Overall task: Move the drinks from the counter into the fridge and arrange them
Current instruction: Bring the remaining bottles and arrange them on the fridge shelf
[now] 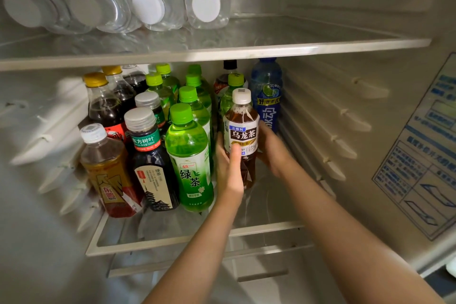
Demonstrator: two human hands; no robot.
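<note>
When I look from far away through the head camera, I start at the left of the glass shelf (197,239), where a brown drink with a white cap (108,170) stands first in the front row. Next comes a dark tea bottle with a grey cap (153,163), then a green tea bottle (190,155), all standing up close side by side. Just right of that is the left hand (229,168). Its thumb lies across the front of the oolong tea bottle (243,136) and its fingers go round the back. The oolong tea bottle stands straight up, cap on top, right between the two hands. The right hand (274,150) cups the other side, and its fingers curl behind where I cannot see them. Behind and to the right stands a blue drink bottle (267,96). I cannot tell if the oolong tea bottle rests on the shelf. I think the job now is to line it up with the front row. The left hand fills the gap beside the green tea bottle, so I would push from the right and slip the left hand out.
</note>
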